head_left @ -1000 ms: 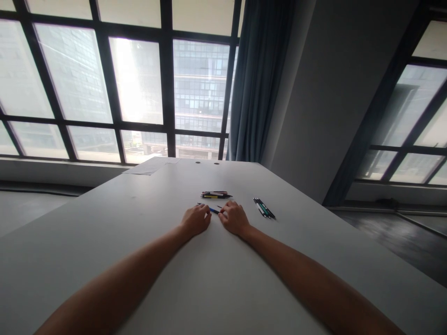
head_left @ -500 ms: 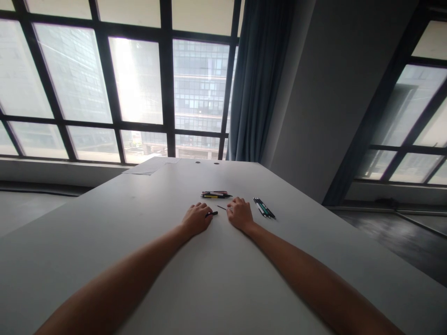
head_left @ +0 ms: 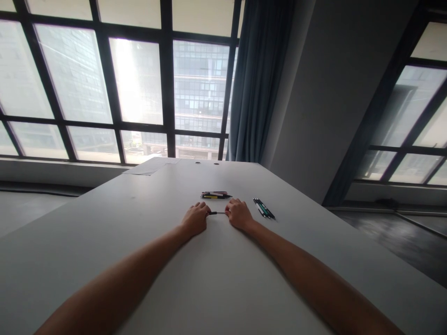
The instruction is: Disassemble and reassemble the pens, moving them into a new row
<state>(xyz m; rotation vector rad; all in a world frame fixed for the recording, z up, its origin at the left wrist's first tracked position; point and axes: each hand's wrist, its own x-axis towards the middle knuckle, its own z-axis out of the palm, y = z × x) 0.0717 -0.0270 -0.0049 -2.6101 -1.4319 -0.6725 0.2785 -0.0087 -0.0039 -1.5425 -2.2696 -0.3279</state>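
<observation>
My left hand (head_left: 195, 218) rests on the white table (head_left: 216, 274), its fingers closed on a short black pen barrel part (head_left: 213, 213) that points right. Facing it, my right hand (head_left: 239, 214) pinches a thin dark pen refill (head_left: 221, 213). The refill's tip meets the open end of the barrel part, in line with it; whether it is inside I cannot tell. Just beyond my hands lies a bunch of several pens (head_left: 214, 195), black with some yellow and pink. To the right of my right hand, several black, white and green pens (head_left: 264, 208) lie side by side at a slant.
White paper sheets (head_left: 143, 169) lie at the table's far left corner. Two dark round holes sit near the far edge. Behind the table are large windows (head_left: 200, 88) and a blue curtain (head_left: 256, 93).
The refill in my right hand has swung level and come left against the black barrel part. Before, a gap lay between them and the refill slanted.
</observation>
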